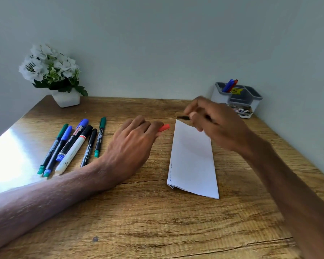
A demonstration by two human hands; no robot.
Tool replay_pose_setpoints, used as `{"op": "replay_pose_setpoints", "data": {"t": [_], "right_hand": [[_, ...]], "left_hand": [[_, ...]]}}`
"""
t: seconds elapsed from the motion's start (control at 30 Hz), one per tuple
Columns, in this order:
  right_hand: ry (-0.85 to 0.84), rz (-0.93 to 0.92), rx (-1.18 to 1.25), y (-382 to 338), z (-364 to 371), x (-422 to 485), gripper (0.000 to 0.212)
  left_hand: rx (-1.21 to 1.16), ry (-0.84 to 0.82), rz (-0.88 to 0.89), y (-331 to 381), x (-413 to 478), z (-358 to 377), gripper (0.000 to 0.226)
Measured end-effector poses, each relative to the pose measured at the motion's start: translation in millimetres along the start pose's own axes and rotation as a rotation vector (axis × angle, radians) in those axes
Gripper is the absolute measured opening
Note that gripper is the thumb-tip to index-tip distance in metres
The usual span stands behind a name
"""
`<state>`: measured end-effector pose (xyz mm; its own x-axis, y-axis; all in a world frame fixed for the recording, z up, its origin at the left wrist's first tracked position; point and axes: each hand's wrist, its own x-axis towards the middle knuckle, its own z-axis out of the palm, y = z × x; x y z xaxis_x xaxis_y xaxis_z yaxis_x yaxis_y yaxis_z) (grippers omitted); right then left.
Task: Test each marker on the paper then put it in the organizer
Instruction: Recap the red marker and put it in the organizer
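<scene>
— Wood-grain table [157,221], bare at the near edge. What's closest to us?

— At lower centre right, the folded paper [193,159], lying flat, a faint scribble along its left edge. It's thin and light, and I'd guess it slides under a stroke unless pinned.

— And the hands?

— At centre frame, the left hand [133,141] pinches a red cap [165,127] at its fingertips. It's a small, slick bit of plastic, easy to drop.

— The waiting ones?

— Six markers [73,146] lie side by side at left, capped.

— Which one is being tested?

— Above the paper's far end, the right hand [217,126], blurred, has its fingers curled round a dark marker [183,117] whose end pokes out leftward. I can't tell if the tip touches the sheet.

— How would it handle?

— Light, stiff, smooth-barrelled. I'd take it mid-barrel, since the bare tip stains, and recap it squarely.

— Farther back?

— At upper right is the organizer [216,97], against the wall, with a stored pair [229,86], blue and red, standing in its back left compartment. A plant [51,70] sits upper left.
</scene>
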<state>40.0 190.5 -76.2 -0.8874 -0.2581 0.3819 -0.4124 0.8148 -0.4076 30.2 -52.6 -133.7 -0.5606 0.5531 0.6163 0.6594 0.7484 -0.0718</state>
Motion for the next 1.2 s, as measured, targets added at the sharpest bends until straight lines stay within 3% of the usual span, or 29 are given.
{"op": "replay_pose_setpoints", "data": {"t": [0.17,0.27,0.4,0.5,0.57,0.77,0.9,1.2], "right_hand": [[0.078,0.047,0.893,4.5,-11.6,6.1,0.041],[0.063,0.073,1.174,1.5,-8.9,6.4,0.04],[0.067,0.123,1.149,-3.2,7.0,4.4,0.035],[0.115,0.181,1.007,-10.6,19.0,0.1,0.018],[0.155,0.224,0.941,-12.2,20.9,-3.5,0.021],[0.124,0.36,0.921,-10.9,15.2,-24.9,0.032],[0.139,0.39,0.923,-15.2,17.2,-38.8,0.026],[-0.151,0.268,0.842,-23.2,27.5,-47.1,0.022]], "left_hand": [[-0.154,-0.082,-0.083,3.2,1.5,-3.7,0.036],[-0.227,-0.086,-0.067,1.6,0.2,-2.2,0.029],[-0.316,-0.091,-0.029,1.1,-1.4,-5.4,0.013],[-0.381,-0.14,0.002,2.2,-0.9,-7.0,0.016],[-0.458,-0.184,-0.003,4.5,-2.8,-7.6,0.02],[-0.574,-0.351,-0.002,17.6,-13.1,-13.4,0.061],[-0.607,-0.436,0.007,15.8,-10.2,-14.6,0.074],[-0.632,-0.514,-0.035,13.3,-7.1,-14.5,0.076]]}}
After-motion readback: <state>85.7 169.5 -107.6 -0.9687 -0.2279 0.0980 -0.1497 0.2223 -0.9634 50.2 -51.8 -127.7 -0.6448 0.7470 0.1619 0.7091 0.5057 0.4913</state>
